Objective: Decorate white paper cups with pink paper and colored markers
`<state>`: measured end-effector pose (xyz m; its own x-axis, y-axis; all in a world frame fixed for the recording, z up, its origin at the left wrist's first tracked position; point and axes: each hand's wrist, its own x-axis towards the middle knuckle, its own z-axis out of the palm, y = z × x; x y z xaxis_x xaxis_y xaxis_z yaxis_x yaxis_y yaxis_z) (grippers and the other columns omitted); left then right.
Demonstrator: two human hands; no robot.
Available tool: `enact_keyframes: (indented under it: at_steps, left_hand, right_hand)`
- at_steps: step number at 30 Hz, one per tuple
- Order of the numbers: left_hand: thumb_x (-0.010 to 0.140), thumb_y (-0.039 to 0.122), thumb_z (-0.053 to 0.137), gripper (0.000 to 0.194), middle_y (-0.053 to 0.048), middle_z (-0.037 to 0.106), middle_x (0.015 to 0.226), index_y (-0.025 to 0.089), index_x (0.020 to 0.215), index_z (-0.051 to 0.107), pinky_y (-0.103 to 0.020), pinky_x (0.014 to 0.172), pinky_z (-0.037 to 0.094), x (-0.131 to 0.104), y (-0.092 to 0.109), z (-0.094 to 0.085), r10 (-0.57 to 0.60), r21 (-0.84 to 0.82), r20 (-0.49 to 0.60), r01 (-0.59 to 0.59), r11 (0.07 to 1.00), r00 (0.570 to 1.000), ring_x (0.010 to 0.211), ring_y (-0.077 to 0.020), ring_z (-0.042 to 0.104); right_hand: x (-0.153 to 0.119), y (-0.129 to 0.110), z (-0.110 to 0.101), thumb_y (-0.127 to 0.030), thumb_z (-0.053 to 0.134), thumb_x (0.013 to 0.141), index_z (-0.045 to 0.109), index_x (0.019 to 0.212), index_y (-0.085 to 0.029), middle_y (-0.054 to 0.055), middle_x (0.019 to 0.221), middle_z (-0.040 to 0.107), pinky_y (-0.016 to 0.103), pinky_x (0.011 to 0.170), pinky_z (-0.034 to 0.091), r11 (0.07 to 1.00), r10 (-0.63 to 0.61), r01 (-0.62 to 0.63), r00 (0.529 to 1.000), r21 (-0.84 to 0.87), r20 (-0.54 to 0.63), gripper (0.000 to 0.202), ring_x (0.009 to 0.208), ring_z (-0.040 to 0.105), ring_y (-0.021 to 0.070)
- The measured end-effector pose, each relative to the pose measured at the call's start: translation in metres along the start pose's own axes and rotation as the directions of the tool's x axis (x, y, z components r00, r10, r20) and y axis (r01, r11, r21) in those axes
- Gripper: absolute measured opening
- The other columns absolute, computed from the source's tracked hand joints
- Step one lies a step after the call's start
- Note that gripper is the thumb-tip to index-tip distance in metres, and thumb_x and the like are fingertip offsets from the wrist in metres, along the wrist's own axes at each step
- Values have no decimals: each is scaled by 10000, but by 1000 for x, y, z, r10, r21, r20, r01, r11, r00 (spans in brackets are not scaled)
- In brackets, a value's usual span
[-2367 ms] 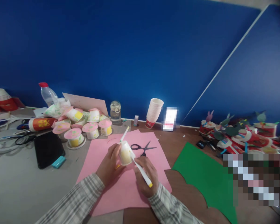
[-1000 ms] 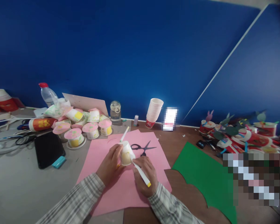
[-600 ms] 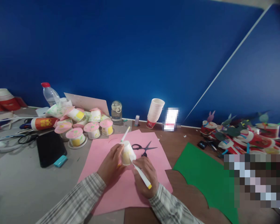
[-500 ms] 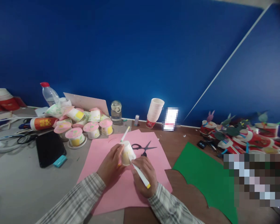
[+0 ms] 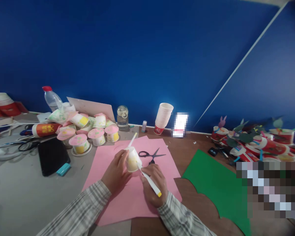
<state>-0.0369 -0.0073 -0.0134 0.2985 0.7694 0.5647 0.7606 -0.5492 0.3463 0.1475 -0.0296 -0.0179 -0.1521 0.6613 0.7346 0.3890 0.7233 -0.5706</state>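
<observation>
My left hand (image 5: 116, 170) holds a small white paper cup (image 5: 132, 160) by its side, bottom up and a little tilted. The cup has a pale yellow patch on its wall. In my right hand (image 5: 154, 185) is a white marker (image 5: 151, 184) with a yellow end, its tip at the right side of the cup. Both hands are above a pink paper sheet (image 5: 123, 206). Behind the cup lies a slim white stick-like item (image 5: 132, 140) with a yellowish end. Black scissors (image 5: 154, 155) rest half open on the pink sheet.
Decorated cups with pink discs (image 5: 97, 136), a black phone (image 5: 53, 156) and a teal cap-like piece (image 5: 63, 169) are at left. Stacked white cups (image 5: 164, 116) and a glass jar (image 5: 122, 118) stand behind. Green paper (image 5: 216, 186) and piled red cups (image 5: 272, 146) are at right.
The cup has shifted slightly up and left and turned, showing more of its yellow patch. My right hand and the marker have moved a little to the right.
</observation>
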Motion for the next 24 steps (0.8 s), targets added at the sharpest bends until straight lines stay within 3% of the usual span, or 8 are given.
enact_keyframes:
  at_steps: [10,16,20,24]
  left_hand:
    - [659,375,629,758,-122,397,1233,186,1267,216,-477,929,469,-2,2,6,46,60,9,-46,997,999,1140,-285,395]
    - [681,388,604,753,-130,400,1224,190,1277,189,-490,928,456,-1,1,2,38,57,3,-38,998,999,1139,-291,400]
    - [656,448,619,816,-141,396,1221,181,1282,167,-489,922,454,1,-1,-1,-27,36,-16,28,999,1000,1135,-295,404]
    - [637,387,635,788,-130,399,1222,190,1271,211,-486,906,468,1,-2,-1,-17,46,-20,18,999,1000,1127,-296,413]
  right_hand:
    - [-1,-1,6,-126,585,744,598,1025,-234,28,865,708,405,754,514,998,-57,59,997,-29,58,301,767,650,219]
    - [-1,1,5,-123,586,731,605,976,-230,12,813,704,383,712,512,997,-34,38,997,-62,69,268,710,644,205]
    - [-2,3,3,-115,583,726,614,944,-231,8,760,687,374,682,516,999,-2,3,999,-46,39,248,670,630,201]
    - [-2,1,3,-121,592,732,616,965,-234,12,775,688,374,686,517,1000,-27,27,999,-1,35,260,677,631,203]
